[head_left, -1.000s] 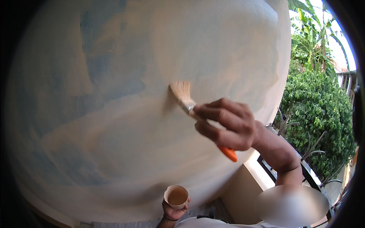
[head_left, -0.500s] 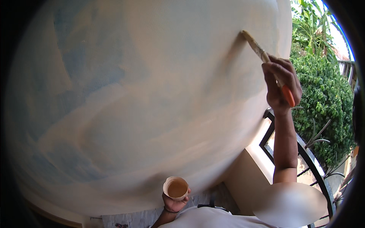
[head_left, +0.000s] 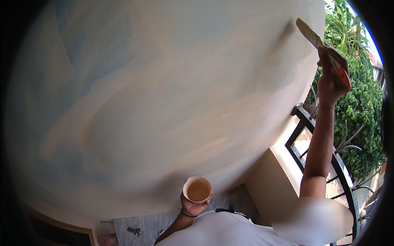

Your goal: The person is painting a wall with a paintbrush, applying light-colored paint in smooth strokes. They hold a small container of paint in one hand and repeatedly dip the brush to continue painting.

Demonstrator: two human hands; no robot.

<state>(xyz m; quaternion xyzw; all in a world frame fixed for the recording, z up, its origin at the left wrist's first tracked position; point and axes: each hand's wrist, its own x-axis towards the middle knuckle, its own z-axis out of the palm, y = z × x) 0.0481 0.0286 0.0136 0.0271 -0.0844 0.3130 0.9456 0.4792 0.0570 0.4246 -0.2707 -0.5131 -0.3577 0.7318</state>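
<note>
My right hand (head_left: 333, 76) is raised at the upper right and closed round a paintbrush (head_left: 310, 33) with an orange handle end. Its bristle tip lies at or very near the wall, close to the wall's right edge; I cannot tell whether it touches. The wall (head_left: 164, 102) is pale cream with patchy blue-grey areas, and the brush throws a shadow on it. Low in the middle, my left hand (head_left: 193, 207) grips a small pale cup (head_left: 185, 191) from below, its fingers round the side. Brownish liquid shows inside the cup.
A dark metal railing (head_left: 339, 166) runs down the right side beside a low wall (head_left: 262, 180). Beyond it grow leafy green bushes (head_left: 361, 110). At the lower left are a grey-streaked floor (head_left: 143, 229) and a brown-framed dark opening (head_left: 61, 229).
My right hand has moved up and to the right with the paintbrush, toward the wall's edge. The cup in my left hand sits slightly higher and farther right in view.
</note>
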